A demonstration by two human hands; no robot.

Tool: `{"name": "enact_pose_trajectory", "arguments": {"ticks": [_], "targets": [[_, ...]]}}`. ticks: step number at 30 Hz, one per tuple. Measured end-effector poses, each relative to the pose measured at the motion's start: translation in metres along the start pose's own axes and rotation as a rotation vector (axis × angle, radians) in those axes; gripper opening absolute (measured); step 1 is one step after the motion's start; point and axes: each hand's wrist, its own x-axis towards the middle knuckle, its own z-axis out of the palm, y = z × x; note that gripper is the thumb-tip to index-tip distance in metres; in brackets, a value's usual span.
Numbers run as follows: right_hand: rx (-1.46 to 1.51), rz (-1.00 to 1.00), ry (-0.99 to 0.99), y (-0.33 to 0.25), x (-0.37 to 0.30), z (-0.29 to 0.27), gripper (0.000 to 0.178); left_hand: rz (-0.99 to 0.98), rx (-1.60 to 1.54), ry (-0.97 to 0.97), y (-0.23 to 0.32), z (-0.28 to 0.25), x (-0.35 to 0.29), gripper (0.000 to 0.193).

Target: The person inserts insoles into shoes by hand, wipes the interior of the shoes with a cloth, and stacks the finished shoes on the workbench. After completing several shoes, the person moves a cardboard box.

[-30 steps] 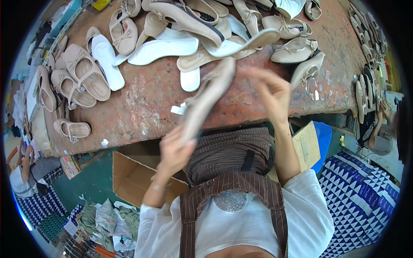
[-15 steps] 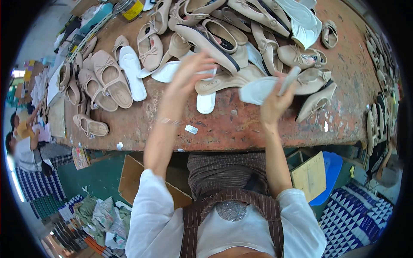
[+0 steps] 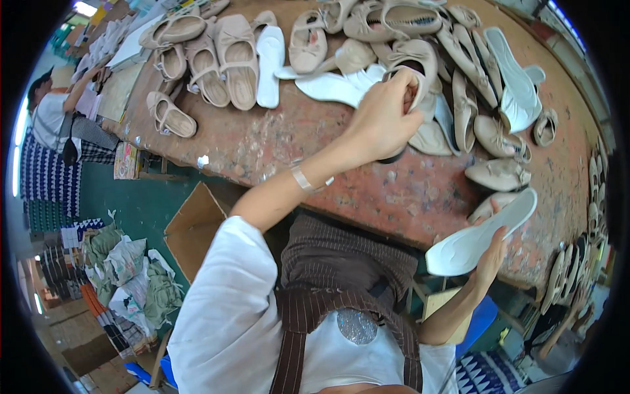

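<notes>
My left hand point(image 3: 384, 118) reaches across the table, fingers closed around the opening of a beige shoe point(image 3: 420, 56). The shoe's toe points away from me, and a bit of dark sole shows below my wrist. Off the front right edge, my right hand point(image 3: 489, 256) grips a white insole point(image 3: 482, 238), its broad face turned up. Beyond that insole lie beige shoes with bows, one of them a pale flat point(image 3: 497, 175). More white insoles point(image 3: 331, 88) rest flat to the left of my left hand.
Beige strap shoes point(image 3: 236, 72) stand at the left beside an upright white insole point(image 3: 270, 65). A stack of white insoles point(image 3: 515, 85) lies far right. Below the worn table point(image 3: 262, 148) are a cardboard box point(image 3: 193, 220) and a blue bin point(image 3: 478, 322). Another person point(image 3: 56, 105) works at left.
The view has swung to the right. My left hand has closed on a beige shoe among the pile. My right hand has brought the white insole nearer, past the table's edge.
</notes>
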Motion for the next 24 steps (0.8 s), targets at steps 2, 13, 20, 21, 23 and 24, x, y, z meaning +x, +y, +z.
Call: {"name": "enact_pose_trajectory", "arguments": {"ticks": [2,13,20,21,23,24], "targets": [[-0.028,-0.09,0.015,-0.001,-0.003,-0.005,0.066,0.057,0.145,-0.208,0.013,-0.018,-0.043,0.03],[-1.154,-0.57,-0.326,0.004,-0.011,0.05,0.071,0.205,0.543,-0.339,-0.066,-0.02,-0.161,0.053],[-1.305,-0.692,-0.461,0.014,-0.022,0.066,0.056,-0.316,0.445,0.285,-0.065,-0.014,-0.21,0.05],[-1.269,-0.739,-0.481,0.017,-0.023,0.068,0.051,-0.426,0.321,0.271,-0.067,-0.013,-0.212,0.051],[-1.146,-0.766,-0.496,0.027,-0.018,0.082,0.037,-0.503,0.117,0.284,-0.079,-0.01,-0.213,0.052],[-1.02,-0.758,-0.531,0.036,-0.011,0.089,0.034,-0.501,0.085,0.297,-0.082,-0.01,-0.21,0.053]]}}
